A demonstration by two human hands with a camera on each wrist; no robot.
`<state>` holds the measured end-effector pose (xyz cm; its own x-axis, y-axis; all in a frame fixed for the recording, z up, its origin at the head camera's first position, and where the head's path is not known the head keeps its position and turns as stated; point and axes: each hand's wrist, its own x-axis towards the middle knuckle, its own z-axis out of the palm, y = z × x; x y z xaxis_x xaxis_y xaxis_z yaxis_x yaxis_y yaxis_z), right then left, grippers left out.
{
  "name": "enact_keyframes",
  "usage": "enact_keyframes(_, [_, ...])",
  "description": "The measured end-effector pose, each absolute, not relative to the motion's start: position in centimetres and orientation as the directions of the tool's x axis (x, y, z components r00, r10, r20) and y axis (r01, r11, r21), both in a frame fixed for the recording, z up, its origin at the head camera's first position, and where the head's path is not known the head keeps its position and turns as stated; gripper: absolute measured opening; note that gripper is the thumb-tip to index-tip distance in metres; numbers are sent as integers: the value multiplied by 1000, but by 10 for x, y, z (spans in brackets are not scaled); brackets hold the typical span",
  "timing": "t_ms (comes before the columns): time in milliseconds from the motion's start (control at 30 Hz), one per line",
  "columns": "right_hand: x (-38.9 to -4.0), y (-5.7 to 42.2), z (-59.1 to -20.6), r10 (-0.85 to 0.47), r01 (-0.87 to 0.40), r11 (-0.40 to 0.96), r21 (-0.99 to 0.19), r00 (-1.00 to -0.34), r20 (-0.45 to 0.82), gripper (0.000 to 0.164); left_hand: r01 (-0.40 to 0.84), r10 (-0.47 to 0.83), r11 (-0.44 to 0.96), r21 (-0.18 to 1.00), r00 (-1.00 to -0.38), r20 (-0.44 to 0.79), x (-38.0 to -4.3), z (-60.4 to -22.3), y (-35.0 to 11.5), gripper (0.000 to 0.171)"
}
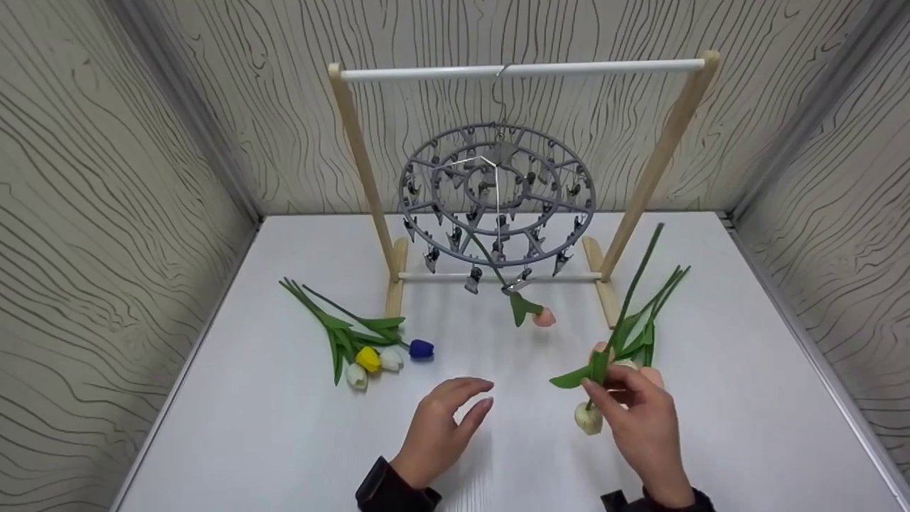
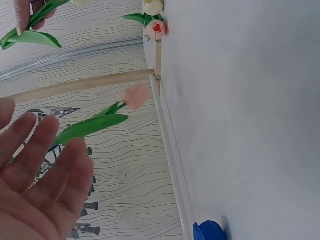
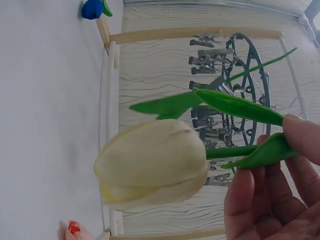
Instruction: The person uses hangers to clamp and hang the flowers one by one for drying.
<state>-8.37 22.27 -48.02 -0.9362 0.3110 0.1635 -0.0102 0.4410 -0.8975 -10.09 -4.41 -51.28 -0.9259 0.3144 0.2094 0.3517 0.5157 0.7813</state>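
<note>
My right hand (image 1: pixel 643 419) pinches a cream-white artificial tulip (image 1: pixel 589 419) by its leaves and stem, its bloom low and its stem pointing up. In the right wrist view the bloom (image 3: pixel 150 162) is close to the camera. My left hand (image 1: pixel 444 430) is over the table with fingers loosely bent and nothing in them. In front of it a pink tulip (image 1: pixel 544 317) hangs aslant from a clip of a grey round clip hanger (image 1: pixel 498 192). The left wrist view shows this pink bloom (image 2: pixel 136 96) beyond the fingertips.
A wooden stand with a white top rod (image 1: pixel 426 72) bears the hanger. On the white table (image 1: pixel 284 455), at left, lie yellow, white and blue tulips (image 1: pixel 421 348). More tulips, including pink (image 1: pixel 650 377), lie partly hidden behind my right hand. Patterned walls enclose the table.
</note>
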Motion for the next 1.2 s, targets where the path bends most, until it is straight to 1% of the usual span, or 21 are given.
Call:
enact_keyframes(67, [-78,213,-481,272,-32,462,-886,-946,176,19,345,311,511,787,-928,205,-100,-509,-42,29])
enact_keyframes(200, [-72,200,-484,221,-62,458,-887,-958,181,21,345,301,494,798,-929,215,-98,-503,-36,32])
enact_keyframes(400, [-71,186,-490,169,-103,455,-884,-965,199,24,407,295,428,807,-907,301,-97,-499,-28,33])
enact_keyframes(500, [-72,181,-493,145,-94,439,-894,-974,173,24,424,301,395,815,-898,322,-99,-498,-23,35])
enact_keyframes(733, [-76,174,-500,100,-107,417,-903,-982,162,21,401,301,374,836,-905,300,-105,-497,-14,35])
enact_keyframes(967, [-78,169,-498,60,-139,395,-908,-982,177,24,373,291,358,856,-916,277,-109,-500,-13,29])
enact_keyframes(1200, [-81,165,-494,35,-126,415,-901,-987,154,19,410,305,286,866,-896,323,-109,-506,-14,32])
